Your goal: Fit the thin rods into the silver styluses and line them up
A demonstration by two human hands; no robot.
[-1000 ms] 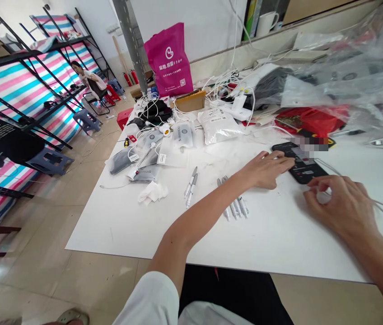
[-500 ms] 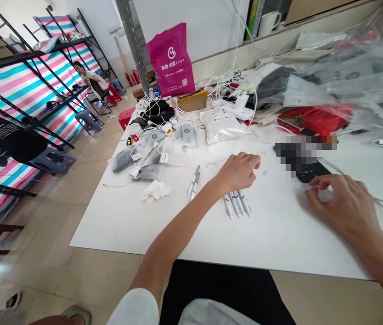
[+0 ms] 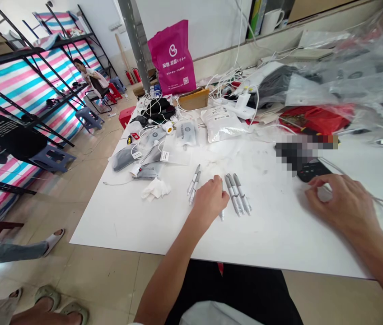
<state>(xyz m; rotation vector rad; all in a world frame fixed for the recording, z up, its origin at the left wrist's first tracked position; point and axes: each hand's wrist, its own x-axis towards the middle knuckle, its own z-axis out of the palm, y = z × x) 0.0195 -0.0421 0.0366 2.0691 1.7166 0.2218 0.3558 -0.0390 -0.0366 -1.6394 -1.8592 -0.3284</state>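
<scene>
My left hand (image 3: 210,199) is curled closed at the middle of the white table, and the tip of a silver pen (image 3: 221,215) pokes out beneath it. Just right of that hand lies a small bunch of silver-white pens (image 3: 236,194), and two similar pens (image 3: 193,185) lie to its left. My right hand (image 3: 338,203) rests on the table with its fingers loosely curled, holding nothing I can see. It is next to a black phone (image 3: 313,171), which is partly hidden by a pixelated patch. A thin white cable (image 3: 381,204) loops beside that hand.
Sealed silver pouches (image 3: 220,124), tangled white cables (image 3: 232,85) and a crumpled tissue (image 3: 156,189) crowd the table. Behind them stand a magenta bag (image 3: 173,58) and clear plastic wrap (image 3: 354,76). A seated person (image 3: 90,76) is far left, and another person's legs (image 3: 8,255) are lower left.
My left hand has moved left and toward me, from above the pens to among them, and the pens have shifted. My right hand has stayed nearly still. Another person's leg has come into view at lower left.
</scene>
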